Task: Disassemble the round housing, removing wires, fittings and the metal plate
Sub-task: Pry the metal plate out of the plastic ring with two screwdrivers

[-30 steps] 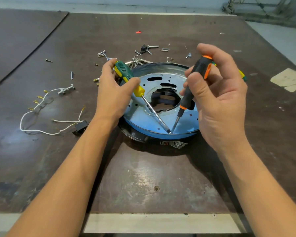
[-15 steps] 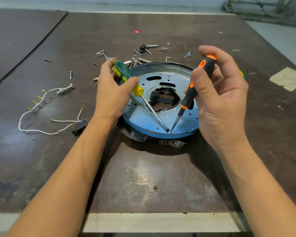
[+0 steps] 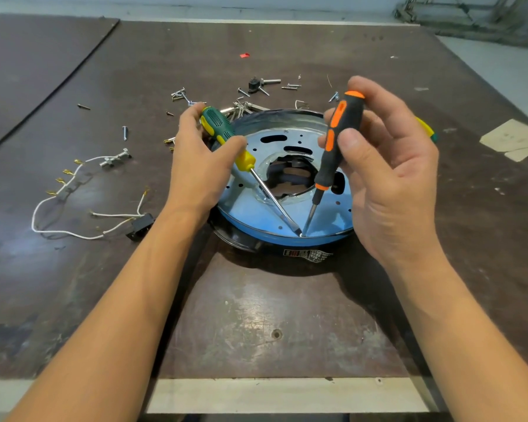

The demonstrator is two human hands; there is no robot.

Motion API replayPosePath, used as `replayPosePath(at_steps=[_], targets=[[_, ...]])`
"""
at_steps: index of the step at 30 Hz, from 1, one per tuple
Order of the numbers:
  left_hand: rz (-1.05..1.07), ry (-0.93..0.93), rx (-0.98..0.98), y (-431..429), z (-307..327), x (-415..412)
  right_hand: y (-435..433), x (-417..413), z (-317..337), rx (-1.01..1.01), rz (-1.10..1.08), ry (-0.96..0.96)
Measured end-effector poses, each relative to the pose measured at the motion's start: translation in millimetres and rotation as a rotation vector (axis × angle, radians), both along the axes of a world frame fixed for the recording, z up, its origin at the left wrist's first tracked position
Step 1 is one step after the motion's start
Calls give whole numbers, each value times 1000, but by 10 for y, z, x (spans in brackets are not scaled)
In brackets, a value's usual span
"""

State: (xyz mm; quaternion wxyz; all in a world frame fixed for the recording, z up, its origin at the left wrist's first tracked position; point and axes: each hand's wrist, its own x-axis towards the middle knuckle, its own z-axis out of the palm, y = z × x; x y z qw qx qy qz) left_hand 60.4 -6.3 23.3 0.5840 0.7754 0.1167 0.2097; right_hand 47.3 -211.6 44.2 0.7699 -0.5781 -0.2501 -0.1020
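Note:
The round black housing (image 3: 256, 243) lies on the dark table with its shiny, blue-tinted metal plate (image 3: 250, 208) facing up; the plate has a ragged centre hole. My left hand (image 3: 201, 169) grips a green-and-yellow screwdriver (image 3: 226, 134). My right hand (image 3: 387, 178) holds a black-and-orange screwdriver (image 3: 337, 141) more upright. Both tips meet at one spot on the plate's near rim. White wires (image 3: 83, 236) with a black connector lie loose on the table to the left.
Loose screws, clips and small fittings (image 3: 250, 86) are scattered behind the housing. A single screw (image 3: 124, 132) lies at the left. Another yellow-green tool (image 3: 427, 129) peeks out behind my right hand. Tape patches (image 3: 512, 140) sit at the right. The table's front edge (image 3: 287, 394) is close.
My right hand has shifted its grip and tipped the orange screwdriver more upright. Both tips stay at the same rim spot; my left hand has barely moved.

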Motion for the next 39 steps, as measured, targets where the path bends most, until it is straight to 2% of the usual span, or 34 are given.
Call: replayPosePath(at_steps=[22, 28, 33, 39], targets=[[-6, 10, -2, 5, 6, -12, 46, -50, 60, 17, -119, 8], [-3, 13, 1, -2, 12, -13, 26, -65, 44, 107, -108, 77], [-2, 13, 9, 4, 14, -12, 49, -53, 52, 3, -131, 11], [-2, 17, 7, 21, 11, 1, 19, -37, 47, 66, -78, 122]])
